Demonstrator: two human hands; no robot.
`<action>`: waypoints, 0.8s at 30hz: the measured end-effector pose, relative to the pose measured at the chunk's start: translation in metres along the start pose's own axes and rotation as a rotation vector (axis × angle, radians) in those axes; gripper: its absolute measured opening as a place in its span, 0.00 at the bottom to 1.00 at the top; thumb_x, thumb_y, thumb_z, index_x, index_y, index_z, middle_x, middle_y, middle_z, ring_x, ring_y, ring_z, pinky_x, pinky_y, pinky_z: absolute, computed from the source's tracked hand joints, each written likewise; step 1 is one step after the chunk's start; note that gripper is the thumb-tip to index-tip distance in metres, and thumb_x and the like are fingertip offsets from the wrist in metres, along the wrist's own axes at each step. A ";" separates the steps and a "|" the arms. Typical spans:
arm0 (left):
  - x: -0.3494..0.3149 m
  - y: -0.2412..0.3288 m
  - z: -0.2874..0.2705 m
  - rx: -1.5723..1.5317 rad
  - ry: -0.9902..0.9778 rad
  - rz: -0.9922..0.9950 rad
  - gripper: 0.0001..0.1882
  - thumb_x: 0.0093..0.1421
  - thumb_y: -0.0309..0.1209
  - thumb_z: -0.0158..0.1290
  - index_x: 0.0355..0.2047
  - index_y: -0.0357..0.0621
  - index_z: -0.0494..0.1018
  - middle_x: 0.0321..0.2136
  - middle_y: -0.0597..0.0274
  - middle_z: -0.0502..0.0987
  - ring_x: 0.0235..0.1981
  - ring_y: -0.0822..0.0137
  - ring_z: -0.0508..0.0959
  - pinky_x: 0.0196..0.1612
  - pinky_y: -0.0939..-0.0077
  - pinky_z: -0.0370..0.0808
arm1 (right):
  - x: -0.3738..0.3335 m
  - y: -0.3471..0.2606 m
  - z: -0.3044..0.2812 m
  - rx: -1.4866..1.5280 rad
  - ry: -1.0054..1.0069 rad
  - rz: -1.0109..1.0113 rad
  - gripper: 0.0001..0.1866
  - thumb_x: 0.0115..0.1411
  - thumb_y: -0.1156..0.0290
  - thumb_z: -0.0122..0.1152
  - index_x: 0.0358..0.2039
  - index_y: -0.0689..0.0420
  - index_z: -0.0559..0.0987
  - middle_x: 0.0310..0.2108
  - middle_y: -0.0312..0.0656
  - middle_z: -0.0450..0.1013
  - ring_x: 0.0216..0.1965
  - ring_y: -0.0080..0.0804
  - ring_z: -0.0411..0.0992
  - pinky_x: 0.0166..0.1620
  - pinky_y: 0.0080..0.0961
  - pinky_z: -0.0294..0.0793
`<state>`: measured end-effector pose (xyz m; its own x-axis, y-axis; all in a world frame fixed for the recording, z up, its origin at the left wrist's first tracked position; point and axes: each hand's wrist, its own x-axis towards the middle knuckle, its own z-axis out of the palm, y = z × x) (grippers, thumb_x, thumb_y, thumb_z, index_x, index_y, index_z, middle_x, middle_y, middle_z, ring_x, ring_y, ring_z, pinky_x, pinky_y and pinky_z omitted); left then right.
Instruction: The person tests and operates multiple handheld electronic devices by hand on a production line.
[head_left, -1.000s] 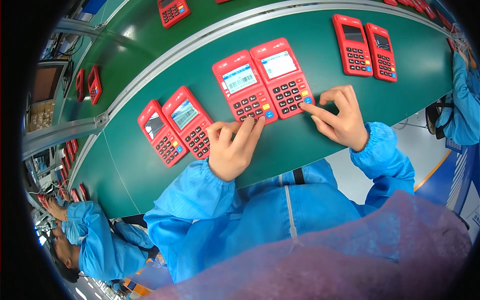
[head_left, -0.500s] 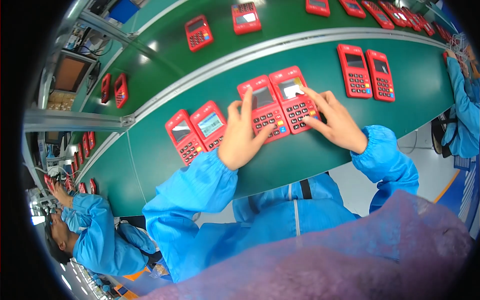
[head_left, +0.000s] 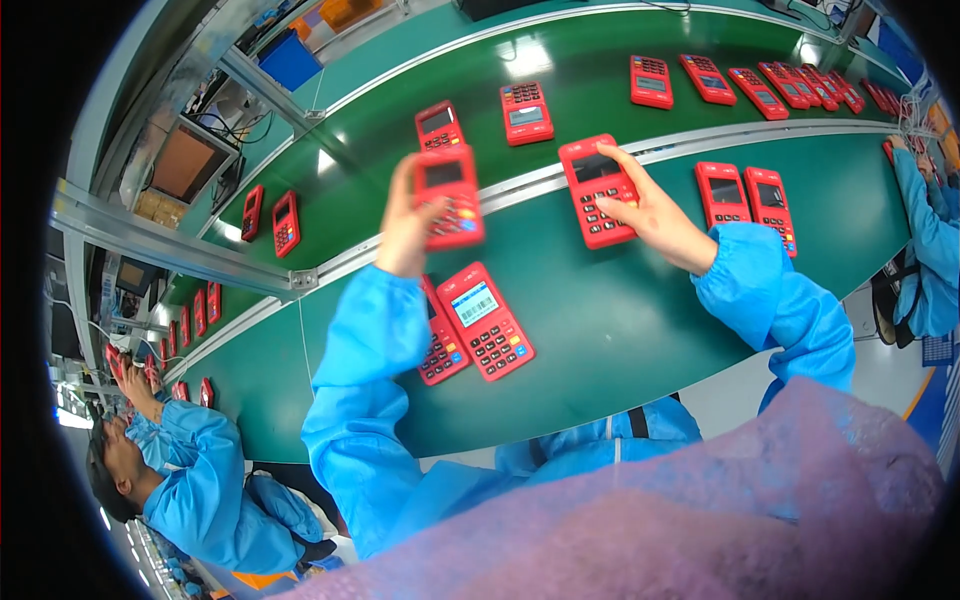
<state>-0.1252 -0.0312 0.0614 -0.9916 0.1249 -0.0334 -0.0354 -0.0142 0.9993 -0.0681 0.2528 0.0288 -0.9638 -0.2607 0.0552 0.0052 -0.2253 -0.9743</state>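
My left hand (head_left: 400,235) is closed around a red card payment terminal (head_left: 447,185), slightly blurred, held up over the green belt's near side. Part of another red terminal (head_left: 437,122) shows just behind it on the belt. In my right hand (head_left: 665,225) a second payment terminal (head_left: 590,168) is gripped by its right side, its top end over the metal rail (head_left: 530,187). Below my left hand, a terminal with a lit screen (head_left: 488,322) lies on the green table (head_left: 620,330). Beside it lies another terminal (head_left: 441,350), partly hidden by my left sleeve.
Two terminals (head_left: 724,188) lie side by side right of my right hand. Several more (head_left: 650,82) are spread along the belt (head_left: 370,185) beyond the rail. A metal post (head_left: 180,240) crosses at left. Co-workers in blue sit at left (head_left: 200,470) and right (head_left: 930,230).
Both hands have closed on the two middle terminals and lifted them off the table. They have moved away from me, and apart, the left one toward the belt. The view has shifted.
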 end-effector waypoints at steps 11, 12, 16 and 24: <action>0.119 -0.027 -0.220 0.167 0.380 -0.021 0.44 0.52 0.13 0.49 0.64 0.53 0.40 0.36 0.45 0.75 0.32 0.60 0.79 0.33 0.63 0.79 | 0.203 0.070 0.156 -0.505 -0.013 -0.287 0.36 0.52 0.69 0.60 0.58 0.50 0.52 0.40 0.66 0.62 0.44 0.62 0.65 0.49 0.42 0.66; 0.122 -0.032 -0.232 0.162 0.400 -0.028 0.44 0.52 0.12 0.49 0.64 0.53 0.40 0.36 0.45 0.75 0.32 0.60 0.79 0.33 0.63 0.79 | 0.214 0.079 0.173 -0.592 0.014 -0.321 0.36 0.53 0.68 0.59 0.59 0.50 0.51 0.41 0.68 0.60 0.42 0.64 0.65 0.46 0.43 0.68; 0.121 -0.043 -0.253 1.256 0.528 0.072 0.40 0.53 0.24 0.53 0.62 0.57 0.46 0.37 0.46 0.74 0.37 0.47 0.76 0.40 0.54 0.74 | 0.229 0.082 0.197 -0.975 -0.009 -0.274 0.33 0.53 0.69 0.56 0.58 0.52 0.55 0.41 0.62 0.62 0.40 0.56 0.69 0.38 0.41 0.72; 0.116 0.003 -0.105 1.214 0.238 0.480 0.12 0.56 0.37 0.49 0.32 0.46 0.77 0.33 0.51 0.75 0.37 0.49 0.75 0.39 0.58 0.72 | 0.207 0.019 0.079 -1.466 0.134 -0.254 0.25 0.53 0.60 0.56 0.51 0.50 0.67 0.35 0.51 0.73 0.37 0.50 0.73 0.39 0.43 0.72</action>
<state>-0.2530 -0.1212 0.0590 -0.8760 0.1791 0.4477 0.3319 0.8975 0.2904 -0.2460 0.1206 0.0392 -0.9151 -0.2561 0.3116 -0.3492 0.8896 -0.2944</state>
